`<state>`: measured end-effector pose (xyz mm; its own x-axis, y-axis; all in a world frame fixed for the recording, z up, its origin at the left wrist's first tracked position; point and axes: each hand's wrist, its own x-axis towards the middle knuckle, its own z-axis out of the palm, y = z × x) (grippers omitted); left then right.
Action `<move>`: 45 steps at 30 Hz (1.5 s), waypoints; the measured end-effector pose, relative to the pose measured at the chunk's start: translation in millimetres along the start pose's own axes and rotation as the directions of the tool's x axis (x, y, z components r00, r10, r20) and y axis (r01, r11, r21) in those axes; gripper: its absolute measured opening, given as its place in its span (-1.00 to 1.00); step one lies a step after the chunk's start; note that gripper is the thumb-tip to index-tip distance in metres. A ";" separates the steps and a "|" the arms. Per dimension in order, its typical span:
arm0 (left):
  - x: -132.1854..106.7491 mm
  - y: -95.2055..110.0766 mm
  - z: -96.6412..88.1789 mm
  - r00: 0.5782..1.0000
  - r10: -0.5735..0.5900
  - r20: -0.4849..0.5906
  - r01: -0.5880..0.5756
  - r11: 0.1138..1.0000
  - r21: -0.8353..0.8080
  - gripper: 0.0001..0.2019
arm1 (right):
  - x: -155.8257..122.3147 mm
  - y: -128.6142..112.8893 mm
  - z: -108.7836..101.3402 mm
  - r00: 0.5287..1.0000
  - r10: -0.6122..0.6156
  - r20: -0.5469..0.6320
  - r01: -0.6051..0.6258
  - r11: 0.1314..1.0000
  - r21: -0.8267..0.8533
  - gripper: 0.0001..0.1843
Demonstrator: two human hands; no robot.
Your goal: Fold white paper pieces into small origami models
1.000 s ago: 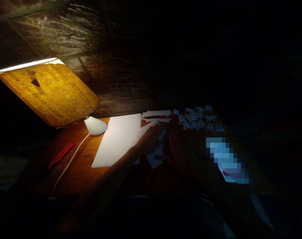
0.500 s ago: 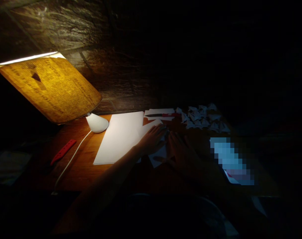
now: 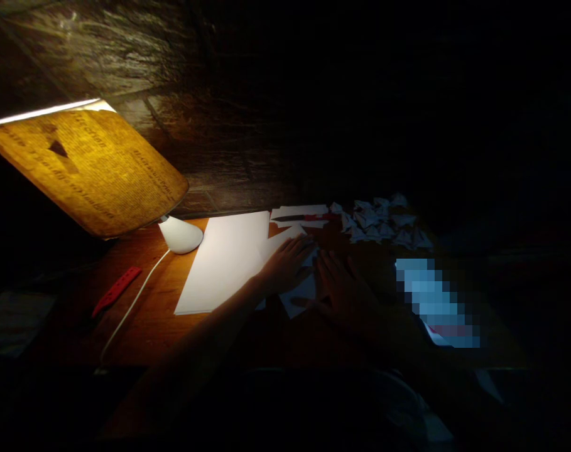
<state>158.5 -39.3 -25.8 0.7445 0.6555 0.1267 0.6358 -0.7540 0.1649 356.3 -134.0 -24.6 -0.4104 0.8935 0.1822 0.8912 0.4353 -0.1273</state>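
Observation:
A white sheet of paper (image 3: 294, 303) lies on the wooden table under both my hands, partly hidden by them. My left hand (image 3: 289, 260) rests flat on its upper part, fingers stretched toward the right. Against the sheet's right edge lies my right hand (image 3: 339, 282), fingers extended and thumb reaching left over the paper; it is in deep shadow. Neither hand is closed around anything. Left of them is a stack of larger white sheets (image 3: 228, 251), one corner running beneath my left hand.
A lit lamp with a printed shade (image 3: 92, 169) and white base (image 3: 181, 234) stands at left. Near its cord lies a red perforated tool (image 3: 117, 290). Behind my hands a red-handled knife (image 3: 313, 217) lies on papers. Folded paper pieces (image 3: 372, 220) sit back right, a phone (image 3: 436, 301) nearer.
My view has shifted slightly, moving the lamp a little left in the picture. Both hands stay nearly in place on the paper.

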 end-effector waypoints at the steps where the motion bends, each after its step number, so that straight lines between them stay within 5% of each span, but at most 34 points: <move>1: 0.3 -0.3 -0.9 1.000 0.001 0.001 -0.001 1.000 0.000 -0.38 | 0.5 -1.0 -1.1 1.000 0.007 0.004 -0.007 1.000 0.000 0.03; 12: 4.9 -8.4 1.0 0.998 -0.030 -0.051 0.030 1.000 0.002 -0.31 | -2.8 -11.4 -1.0 0.997 0.030 -0.067 -0.031 0.999 -0.009 0.04; 17: 0.1 -9.9 -3.6 0.998 0.052 -0.025 -0.052 0.999 0.010 -0.39 | -8.6 -18.3 -9.8 0.994 0.064 -0.094 -0.061 0.997 0.037 0.02; 22: -0.2 -11.3 -2.6 0.996 0.088 -0.004 -0.088 0.996 -0.008 -0.25 | -2.5 -15.5 -0.2 0.984 0.070 -0.165 -0.061 0.997 0.054 0.17; 37: -0.3 -8.9 -3.3 0.992 0.122 -0.007 -0.122 0.992 0.026 -0.18 | -1.3 -12.2 17.1 0.994 0.014 -0.108 -0.012 1.000 0.014 0.18; 45: 6.5 -11.8 -5.6 0.996 0.091 -0.013 -0.092 0.996 -0.020 -0.31 | 1.8 -12.1 4.8 0.994 0.055 -0.091 -0.046 0.994 0.096 0.13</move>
<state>154.7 -25.9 -21.4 0.7966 0.5844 0.1544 0.5607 -0.8099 0.1724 343.9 -137.1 -27.4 -0.3415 0.9023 0.2632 0.8866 0.4022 -0.2283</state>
